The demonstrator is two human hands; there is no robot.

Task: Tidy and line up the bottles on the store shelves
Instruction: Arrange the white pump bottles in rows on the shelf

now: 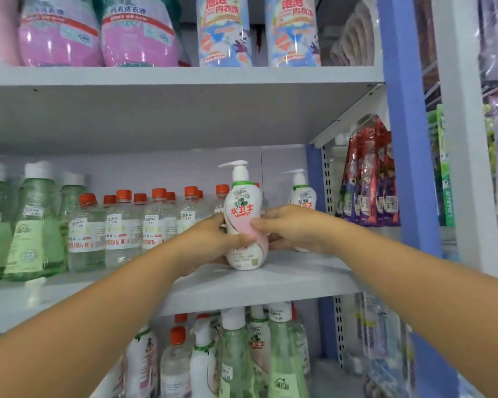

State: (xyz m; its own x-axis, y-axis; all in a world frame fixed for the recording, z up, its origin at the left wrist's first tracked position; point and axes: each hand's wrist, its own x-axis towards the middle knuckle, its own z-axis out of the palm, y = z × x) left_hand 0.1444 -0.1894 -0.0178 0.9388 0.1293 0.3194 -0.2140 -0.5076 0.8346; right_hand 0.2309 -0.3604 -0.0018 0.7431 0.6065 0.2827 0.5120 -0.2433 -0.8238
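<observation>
A white and pink pump bottle (243, 208) with red lettering stands upright on the middle shelf (270, 285). My left hand (210, 239) grips its left side and my right hand (293, 228) grips its right side, thumb across the pink front. A second pump bottle of the same kind (302, 193) stands behind my right hand, near the back of the shelf. To the left stand several clear bottles with orange caps (121, 225) in rows, then tall green bottles with white caps (32, 225).
Pink bottles (98, 33) and blue-labelled bottles (224, 33) fill the top shelf. The lower shelf holds mixed green, clear and white bottles (242, 357). Red and purple packets (368, 179) hang right of the blue upright (406, 139).
</observation>
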